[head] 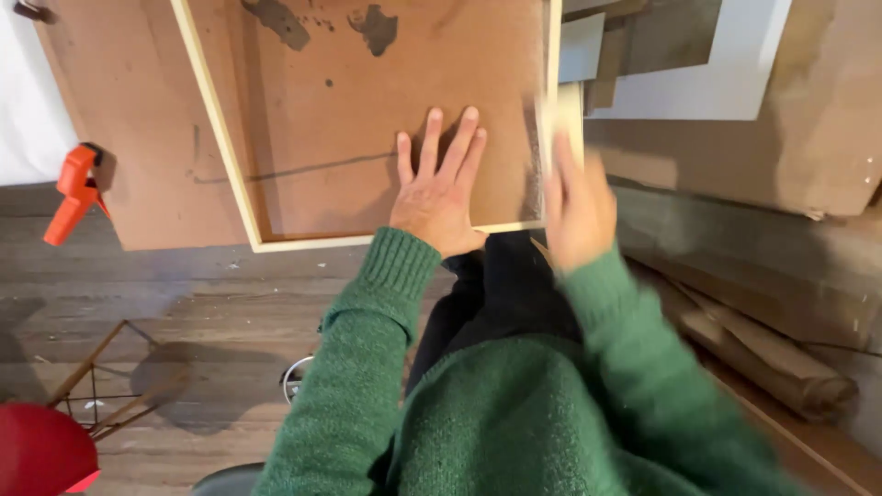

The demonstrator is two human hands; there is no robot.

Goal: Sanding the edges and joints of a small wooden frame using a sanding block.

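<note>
A pale wooden frame [213, 119] lies on a brown work board [129, 110] with a brown backing panel [367, 110] inside it. My left hand [438, 188] rests flat on the panel, fingers spread, near the frame's lower right corner. My right hand [577, 207] is blurred by motion and grips a small pale block [560, 115] pressed against the frame's right rail [551, 46]. Both arms wear green knitted sleeves.
An orange clamp [73, 188] grips the board's left edge. Cardboard sheets and a white panel [735, 64] lie at the right, rolled brown paper [772, 354] below them. A red stool [41, 450] and a wire stand [106, 386] are on the wooden floor at lower left.
</note>
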